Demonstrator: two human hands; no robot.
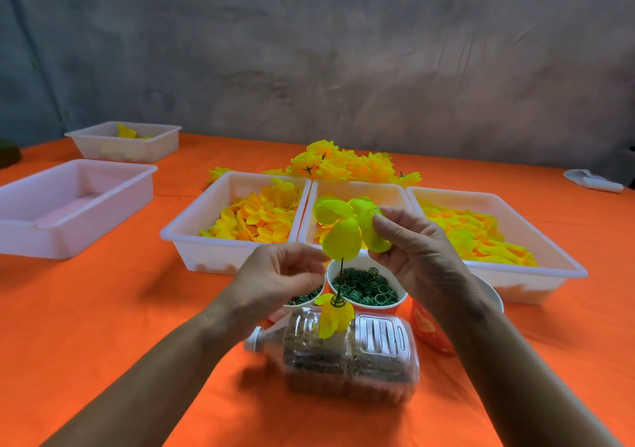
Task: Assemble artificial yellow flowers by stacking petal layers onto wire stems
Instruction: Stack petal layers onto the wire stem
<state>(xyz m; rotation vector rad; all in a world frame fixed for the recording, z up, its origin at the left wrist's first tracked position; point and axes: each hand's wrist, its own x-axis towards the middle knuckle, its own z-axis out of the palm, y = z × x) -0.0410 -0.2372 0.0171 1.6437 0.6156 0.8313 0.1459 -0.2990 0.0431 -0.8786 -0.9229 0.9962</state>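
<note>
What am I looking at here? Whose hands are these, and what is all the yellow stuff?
There is no machine: a person wears a camera on the head, so you see their own two hands from above. The right hand holds a yellow-green petal layer over a thin wire stem. The left hand is beside the stem, fingers curled; whether it pinches anything is unclear. On the orange cloth lie white trays of petals, a cup of green rings, a clear bottle on its side, and finished flowers behind.
</note>
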